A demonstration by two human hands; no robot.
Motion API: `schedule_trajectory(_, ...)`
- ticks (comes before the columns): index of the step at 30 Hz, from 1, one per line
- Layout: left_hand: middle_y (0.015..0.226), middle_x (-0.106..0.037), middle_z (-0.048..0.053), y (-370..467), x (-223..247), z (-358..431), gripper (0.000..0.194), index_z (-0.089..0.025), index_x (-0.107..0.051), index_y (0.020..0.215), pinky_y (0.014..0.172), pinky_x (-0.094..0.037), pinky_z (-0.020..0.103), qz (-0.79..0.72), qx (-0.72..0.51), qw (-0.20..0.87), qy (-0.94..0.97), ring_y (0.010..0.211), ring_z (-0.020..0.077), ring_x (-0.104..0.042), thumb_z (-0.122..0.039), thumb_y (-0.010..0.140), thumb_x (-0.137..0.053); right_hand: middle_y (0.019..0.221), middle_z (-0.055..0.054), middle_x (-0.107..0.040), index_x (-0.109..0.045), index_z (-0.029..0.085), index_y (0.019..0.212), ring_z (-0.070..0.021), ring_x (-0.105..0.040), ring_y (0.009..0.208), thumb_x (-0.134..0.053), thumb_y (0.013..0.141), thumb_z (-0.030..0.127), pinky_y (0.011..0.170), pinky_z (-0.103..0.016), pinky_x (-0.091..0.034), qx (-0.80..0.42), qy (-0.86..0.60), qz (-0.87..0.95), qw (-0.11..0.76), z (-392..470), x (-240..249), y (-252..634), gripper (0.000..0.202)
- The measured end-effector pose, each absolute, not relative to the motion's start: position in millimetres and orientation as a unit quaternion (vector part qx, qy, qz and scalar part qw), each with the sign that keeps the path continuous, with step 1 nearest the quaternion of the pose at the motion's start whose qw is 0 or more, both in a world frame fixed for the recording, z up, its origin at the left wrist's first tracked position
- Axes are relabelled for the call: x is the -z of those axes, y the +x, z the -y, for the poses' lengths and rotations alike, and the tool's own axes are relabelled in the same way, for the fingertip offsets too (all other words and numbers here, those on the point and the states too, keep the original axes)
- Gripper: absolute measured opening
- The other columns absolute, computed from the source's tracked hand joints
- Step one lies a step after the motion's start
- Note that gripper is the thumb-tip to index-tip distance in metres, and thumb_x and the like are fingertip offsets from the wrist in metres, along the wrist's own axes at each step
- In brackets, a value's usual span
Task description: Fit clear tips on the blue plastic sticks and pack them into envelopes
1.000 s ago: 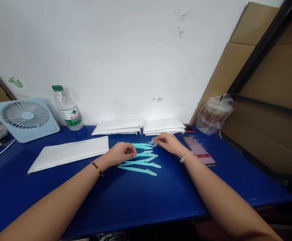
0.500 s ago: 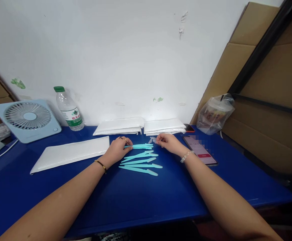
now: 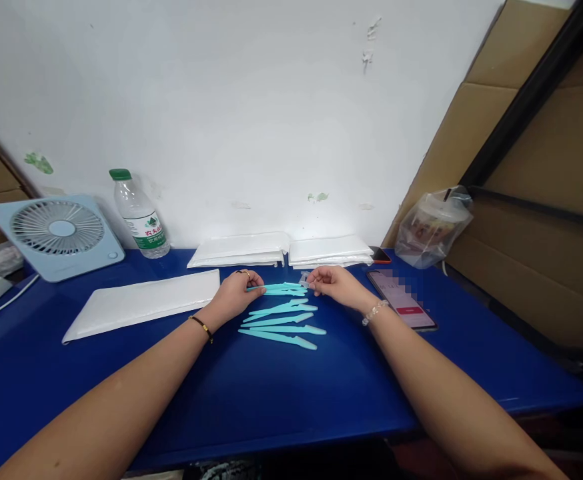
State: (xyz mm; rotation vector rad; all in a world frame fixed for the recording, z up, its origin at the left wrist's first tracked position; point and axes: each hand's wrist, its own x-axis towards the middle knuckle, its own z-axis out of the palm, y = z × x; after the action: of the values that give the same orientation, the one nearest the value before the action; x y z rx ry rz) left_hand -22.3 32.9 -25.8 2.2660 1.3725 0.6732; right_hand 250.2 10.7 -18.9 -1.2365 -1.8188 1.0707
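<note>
Several turquoise eyebrow razors [image 3: 284,337] lie fanned out on the blue table, blade ends to the right. My left hand [image 3: 239,291] pinches the handle end of a razor [image 3: 274,288] at the back of the row; others lie close under it. My right hand [image 3: 332,285] is closed at that razor's blade end, its fingertips on a small clear plastic blade cap [image 3: 311,285]. Further clear caps [image 3: 303,276] sit just behind these fingertips. Whether the cap touches the blade I cannot tell.
White padded envelopes [image 3: 144,303] lie at left, with more stacks [image 3: 239,251] along the wall. A fan [image 3: 61,230] and water bottle [image 3: 141,217] stand back left. A phone [image 3: 406,303] lies right, near a bagged drink cup [image 3: 434,227] and another phone [image 3: 381,255].
My left hand has lifted the razor slightly and moved it right. The cap in my right hand has come to the blade end. The view has shifted slightly.
</note>
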Motion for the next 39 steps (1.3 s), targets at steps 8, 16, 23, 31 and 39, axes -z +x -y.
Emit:
schedule_trajectory(8, 0.084, -0.066, 0.003, -20.0, 24.0, -30.6, 0.025, -0.021, -0.062, 0.079, 0.067, -0.044, 0.030, -0.489, -0.239, 0.211, 0.812, 0.081, 0.0203, -0.059, -0.044, 0.076, -0.055, 0.073, -0.003, -0.064, -0.065, 0.015, 0.087, -0.0123, -0.061, 0.063, -0.065, 0.076, 0.034, 0.062, -0.025, -0.048, -0.420, -0.447, 0.713, 0.340, -9.5, 22.3, 243.7, 0.022)
schedule_trajectory(16, 0.084, -0.068, 0.002, -12.4, 13.4, -15.0, 0.025, -0.024, -0.068, 0.073, 0.071, -0.044, 0.031, -0.454, -0.211, 0.219, 0.838, 0.085, 0.0229, -0.058, -0.048, 0.071, -0.061, 0.067, -0.002, -0.064, -0.066, 0.016, 0.087, -0.0125, -0.058, 0.059, -0.062, 0.078, 0.036, 0.058, -0.025, -0.047, -0.405, -0.421, 0.763, 0.278, -3.3, 16.7, 243.7, 0.022)
schedule_trajectory(23, 0.104, -0.065, 0.005, -16.1, 16.3, -20.5, 0.029, -0.025, -0.066, 0.099, 0.080, -0.041, 0.036, -0.486, -0.215, 0.120, 0.839, 0.098, 0.0255, -0.053, -0.042, 0.083, -0.048, 0.097, -0.007, -0.061, -0.067, 0.019, 0.102, -0.0157, -0.058, 0.079, -0.049, 0.083, 0.010, 0.075, -0.029, -0.045, -0.088, -0.493, 0.820, 0.277, -20.1, 21.4, 251.6, 0.028)
schedule_trajectory(31, 0.088, -0.064, 0.005, -24.0, 26.4, -34.8, 0.025, -0.023, -0.064, 0.084, 0.069, -0.041, 0.031, -0.506, -0.178, 0.150, 0.830, 0.087, 0.0236, -0.056, -0.045, 0.075, -0.055, 0.090, -0.008, -0.058, -0.064, 0.016, 0.085, -0.0194, -0.057, 0.085, -0.055, 0.083, 0.014, 0.076, -0.029, -0.042, 0.016, -0.479, 0.862, 0.165, -20.5, 21.5, 239.1, 0.010)
schedule_trajectory(39, 0.086, -0.066, 0.003, -25.3, 21.8, -32.7, 0.026, -0.022, -0.065, 0.081, 0.063, -0.043, 0.027, -0.496, -0.180, 0.208, 0.823, 0.078, 0.0197, -0.060, -0.045, 0.075, -0.054, 0.089, -0.004, -0.055, -0.062, 0.016, 0.076, -0.0126, -0.053, 0.069, -0.061, 0.073, 0.017, 0.064, -0.023, -0.042, -0.096, -0.507, 0.835, 0.190, -12.4, 18.6, 250.7, 0.003)
